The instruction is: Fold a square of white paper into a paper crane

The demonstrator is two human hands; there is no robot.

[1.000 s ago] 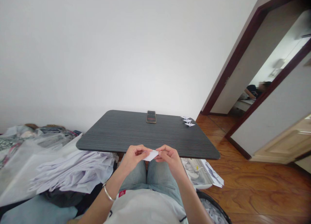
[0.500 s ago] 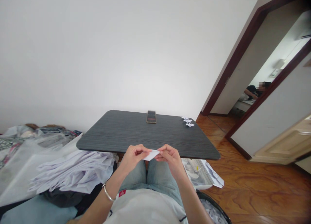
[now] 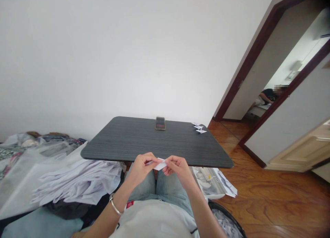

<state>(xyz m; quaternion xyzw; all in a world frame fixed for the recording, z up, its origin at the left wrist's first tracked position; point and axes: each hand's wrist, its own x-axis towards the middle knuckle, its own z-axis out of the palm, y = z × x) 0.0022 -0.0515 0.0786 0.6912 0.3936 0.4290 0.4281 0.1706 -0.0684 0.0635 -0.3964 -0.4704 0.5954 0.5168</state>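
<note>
Between my two hands is a small piece of folded white paper (image 3: 160, 166), held just in front of the table's near edge. My left hand (image 3: 145, 165) pinches its left side between thumb and fingers. On the right side, my right hand (image 3: 177, 166) grips the paper with thumb and index finger, covering that corner. Several white folded paper cranes (image 3: 200, 129) stand in a row at the far right of the dark table (image 3: 144, 138).
A phone-like device (image 3: 160, 123) stands at the table's back edge. White cloth (image 3: 79, 181) is heaped to the left. At right are a clear-topped box (image 3: 208, 184) and a black bin (image 3: 229, 222) of crumpled paper. A person (image 3: 269, 95) sits beyond the doorway.
My right hand has shifted slightly left over the paper, its thumb and finger covering more of it. My left hand stays nearly in place.
</note>
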